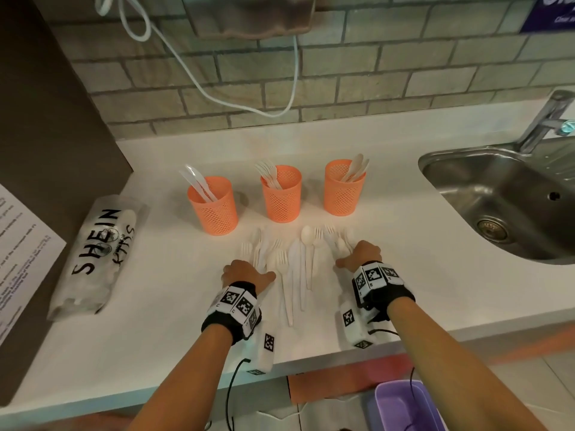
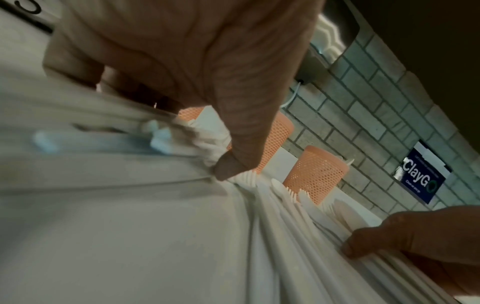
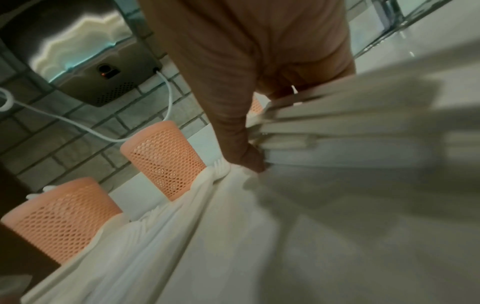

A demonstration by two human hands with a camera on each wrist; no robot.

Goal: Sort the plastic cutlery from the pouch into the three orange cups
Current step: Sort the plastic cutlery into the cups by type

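White plastic cutlery (image 1: 292,262) lies spread on the counter (image 1: 404,275) in front of 3 orange cups (image 1: 281,194), both my hands down on it.

At the spread's left edge, my left hand (image 1: 245,272) curls its fingers (image 2: 78,61) over several pieces; my right hand (image 1: 362,255) does likewise at the right edge, thumb (image 3: 249,158) down. The cups stand in a row, holding knives, forks and spoons from left to right. Well to my left lies the pouch (image 1: 96,256).
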